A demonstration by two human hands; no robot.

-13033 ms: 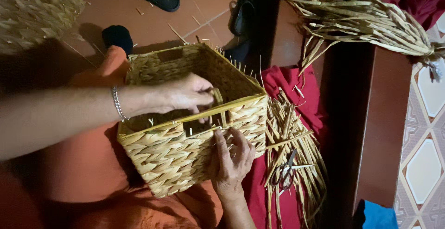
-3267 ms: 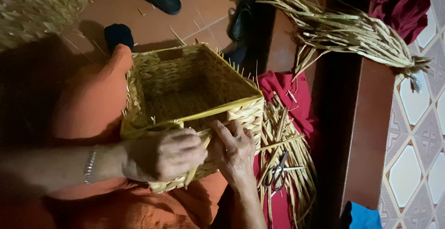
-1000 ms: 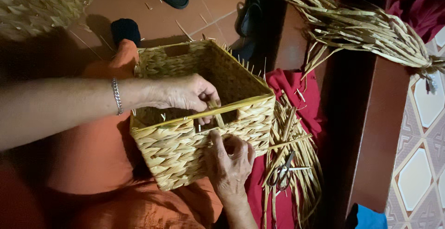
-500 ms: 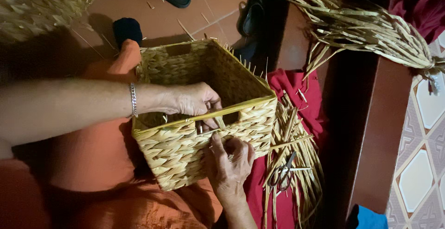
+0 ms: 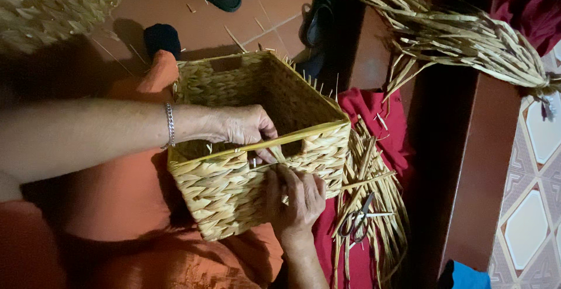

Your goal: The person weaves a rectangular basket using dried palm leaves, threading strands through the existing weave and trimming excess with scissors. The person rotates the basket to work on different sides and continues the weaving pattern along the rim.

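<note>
On the lap, the woven basket [image 5: 257, 166] gets its rim bound: left hand [image 5: 245, 128] fingers pinch the strand [image 5: 304, 136]; right hand [image 5: 295, 198] presses the wall. Next, likely tuck the strand.

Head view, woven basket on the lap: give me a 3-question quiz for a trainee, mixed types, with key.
1. True or false: the left hand reaches inside the woven basket at the near rim.
2. Multiple choice: where do the scissors lie? A) inside the basket B) on the loose straw strips over the red cloth, right of the basket C) in the right hand
3. Fill in: the right hand presses on the basket's ____ wall, just below the handle slot.

Key: 1 true; 2 B; 3 outer (near).
</note>
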